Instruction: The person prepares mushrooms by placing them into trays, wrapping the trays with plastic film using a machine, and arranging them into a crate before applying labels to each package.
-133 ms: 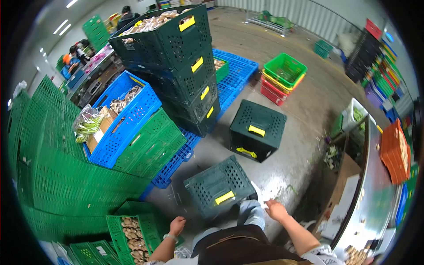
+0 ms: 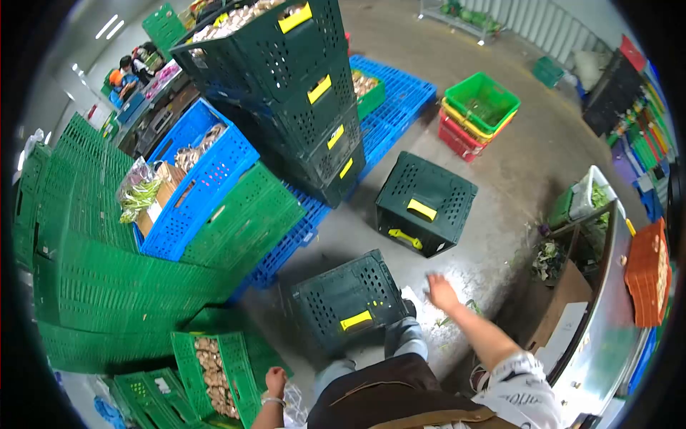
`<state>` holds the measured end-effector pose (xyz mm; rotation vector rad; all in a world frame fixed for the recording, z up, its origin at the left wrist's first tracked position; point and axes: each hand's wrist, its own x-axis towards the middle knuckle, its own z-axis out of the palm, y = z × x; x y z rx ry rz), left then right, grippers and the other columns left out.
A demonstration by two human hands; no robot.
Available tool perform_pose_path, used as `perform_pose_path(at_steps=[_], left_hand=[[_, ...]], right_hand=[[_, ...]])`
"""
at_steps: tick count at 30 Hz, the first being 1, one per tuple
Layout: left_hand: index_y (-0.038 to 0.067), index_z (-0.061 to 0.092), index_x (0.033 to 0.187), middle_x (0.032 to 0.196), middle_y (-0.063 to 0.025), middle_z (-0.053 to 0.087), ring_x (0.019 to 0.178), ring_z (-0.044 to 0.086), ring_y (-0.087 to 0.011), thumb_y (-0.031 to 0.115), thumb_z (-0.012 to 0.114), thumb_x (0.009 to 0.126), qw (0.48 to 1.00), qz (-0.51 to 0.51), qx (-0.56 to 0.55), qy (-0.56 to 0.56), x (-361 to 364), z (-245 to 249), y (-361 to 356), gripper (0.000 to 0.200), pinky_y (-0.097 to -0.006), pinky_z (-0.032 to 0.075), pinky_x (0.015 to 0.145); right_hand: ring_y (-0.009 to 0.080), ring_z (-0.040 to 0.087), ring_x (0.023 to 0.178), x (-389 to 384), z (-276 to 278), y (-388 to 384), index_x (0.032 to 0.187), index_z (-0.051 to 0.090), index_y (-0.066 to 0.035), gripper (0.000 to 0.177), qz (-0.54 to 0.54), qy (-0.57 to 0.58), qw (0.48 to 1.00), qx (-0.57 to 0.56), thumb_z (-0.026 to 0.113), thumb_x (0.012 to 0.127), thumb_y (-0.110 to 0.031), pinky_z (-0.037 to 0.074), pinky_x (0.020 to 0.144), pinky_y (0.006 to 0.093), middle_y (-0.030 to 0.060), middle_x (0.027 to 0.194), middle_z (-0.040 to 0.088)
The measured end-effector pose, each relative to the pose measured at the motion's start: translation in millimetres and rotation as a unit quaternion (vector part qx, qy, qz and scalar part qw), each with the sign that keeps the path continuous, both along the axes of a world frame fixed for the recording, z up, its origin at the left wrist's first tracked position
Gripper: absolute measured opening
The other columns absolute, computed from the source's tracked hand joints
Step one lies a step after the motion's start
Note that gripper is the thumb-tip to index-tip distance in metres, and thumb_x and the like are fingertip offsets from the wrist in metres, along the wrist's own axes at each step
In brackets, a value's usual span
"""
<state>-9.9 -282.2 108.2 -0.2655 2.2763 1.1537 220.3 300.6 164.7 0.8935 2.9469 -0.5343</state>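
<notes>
Evidently nothing is in the right hand [image 2: 443, 292], its fingers partly spread above the floor [image 2: 493, 236], right of the near dark crate [image 2: 336, 304]. The left hand [image 2: 275, 379] hangs by the green crate of mushrooms [image 2: 216, 375]; how far its fingers close, I cannot tell. The near dark crate sits on the floor before the person's feet, its yellow handle [image 2: 356, 320] towards them, likely easy to grasp. Beyond stands the far dark crate [image 2: 436, 196]. At far left, the blue pallet [image 2: 393, 96] bears stacked dark crates [image 2: 296, 89], presumably to raise them off the floor.
</notes>
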Motion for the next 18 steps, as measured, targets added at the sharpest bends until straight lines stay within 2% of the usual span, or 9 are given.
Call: perform_pose_path(at_steps=[2,6,7,9,11,12,13,15,18], left_hand=[[0.000,0.060,0.087,0.073,-0.0114,0.063,0.059,0.062,-0.0201,0.000,0.051,0.084,0.985,0.062,0.043,-0.158,53,38,-12,0.010,-0.0293,0.050,0.052],[0.002,0.058,0.122,0.098,-0.0124,0.068,0.086,0.066,-0.0201,0.020,0.061,0.091,0.926,-0.193,-0.073,-0.317,157,80,-4,0.036,-0.0316,0.053,0.076],[0.005,0.059,0.122,0.100,-0.0130,0.068,0.089,0.067,-0.0205,0.024,0.061,0.092,0.907,-0.262,-0.107,-0.312,170,101,17,0.035,-0.0313,0.052,0.079],[0.005,0.057,0.126,0.116,-0.0184,0.063,0.098,0.064,-0.0264,0.034,0.070,0.082,0.903,-0.229,-0.143,-0.334,173,162,84,0.054,-0.0387,0.050,0.086],[0.005,0.057,0.126,0.111,-0.0169,0.065,0.094,0.063,-0.0242,0.029,0.065,0.087,0.937,-0.185,-0.117,-0.272,195,159,89,0.046,-0.0382,0.050,0.084],[0.004,0.057,0.125,0.108,-0.0161,0.066,0.093,0.063,-0.0231,0.026,0.063,0.090,0.952,-0.163,-0.101,-0.240,205,155,90,0.042,-0.0380,0.050,0.083],[0.005,0.058,0.124,0.105,-0.0150,0.067,0.091,0.064,-0.0221,0.027,0.063,0.090,0.960,-0.123,-0.097,-0.233,214,148,91,0.040,-0.0358,0.051,0.082],[0.006,0.060,0.120,0.098,-0.0128,0.069,0.088,0.068,-0.0200,0.028,0.062,0.091,0.973,-0.044,-0.086,-0.211,226,130,87,0.036,-0.0314,0.052,0.080],[0.004,0.058,0.122,0.099,-0.0130,0.067,0.086,0.065,-0.0209,0.026,0.061,0.091,0.972,-0.134,-0.134,-0.140,226,151,103,0.038,-0.0327,0.051,0.076]], right_hand=[[0.0359,0.050,0.112,-49,-27,59,0.129,0.043,0.001,0.064,0.012,0.034,0.998,0.057,0.069,0.078,-0.026,0.046,0.093,0.0431,0.0197,0.124,0.050],[0.0319,0.052,0.109,-130,-79,136,0.122,0.047,0.000,0.043,0.020,-0.033,0.999,0.019,0.056,0.087,-0.023,0.046,0.092,0.0400,0.0161,0.117,0.052],[0.0312,0.052,0.108,-148,-102,145,0.122,0.047,0.000,0.037,0.030,-0.066,0.997,0.013,0.048,0.091,-0.020,0.046,0.091,0.0396,0.0153,0.115,0.053],[0.0317,0.056,0.105,-168,-108,148,0.120,0.048,-0.001,0.031,0.045,-0.147,0.988,0.017,0.040,0.092,-0.011,0.050,0.089,0.0396,0.0173,0.113,0.056],[0.0303,0.058,0.106,-178,-132,151,0.124,0.046,-0.002,0.033,0.021,-0.139,0.990,0.017,0.040,0.093,-0.011,0.051,0.087,0.0399,0.0168,0.114,0.056],[0.0321,0.059,0.107,-183,-135,157,0.129,0.042,-0.001,0.037,-0.036,-0.175,0.981,-0.073,0.040,0.093,-0.010,0.051,0.088,0.0408,0.0185,0.115,0.058],[0.0355,0.060,0.108,-182,-136,165,0.125,0.048,0.000,0.036,-0.094,-0.169,0.969,-0.152,0.044,0.090,-0.011,0.049,0.091,0.0411,0.0212,0.116,0.060],[0.0369,0.059,0.109,-180,-125,183,0.117,0.056,-0.003,0.033,-0.040,-0.204,0.965,-0.160,0.056,0.087,-0.018,0.048,0.092,0.0414,0.0210,0.114,0.062],[0.0334,0.060,0.108,-172,-96,231,0.109,0.062,-0.009,0.042,-0.101,-0.169,0.972,-0.126,0.073,0.075,-0.030,0.048,0.091,0.0426,0.0141,0.115,0.064]])
